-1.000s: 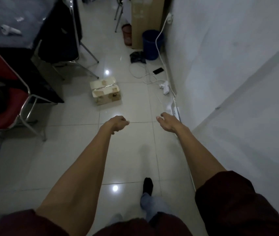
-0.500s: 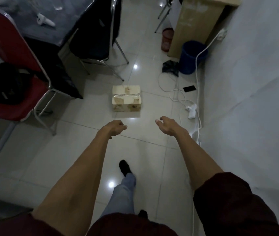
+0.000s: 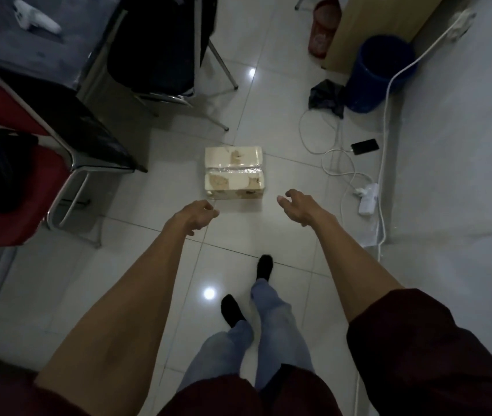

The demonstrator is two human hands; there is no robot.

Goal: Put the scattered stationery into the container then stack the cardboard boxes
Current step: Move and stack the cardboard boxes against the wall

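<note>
A pale cardboard box [image 3: 233,172], taped shut across its top, lies on the tiled floor just ahead of me. My left hand [image 3: 194,216] reaches out near the box's front left corner, fingers loosely curled, holding nothing. My right hand [image 3: 298,206] hovers off the box's front right corner with fingers spread and empty. Neither hand touches the box. No stationery or container shows in this view.
A red chair [image 3: 13,187] and a black chair [image 3: 160,55] stand at the left. A blue bin [image 3: 373,73], red basket [image 3: 324,28], tall cardboard box [image 3: 385,22], black bag [image 3: 327,99], phone [image 3: 364,146], white cables and power strip [image 3: 369,198] lie along the right wall.
I have walked closer to the box. It now sits right in front of both outstretched hands. The right hand's fingers have spread wider.
</note>
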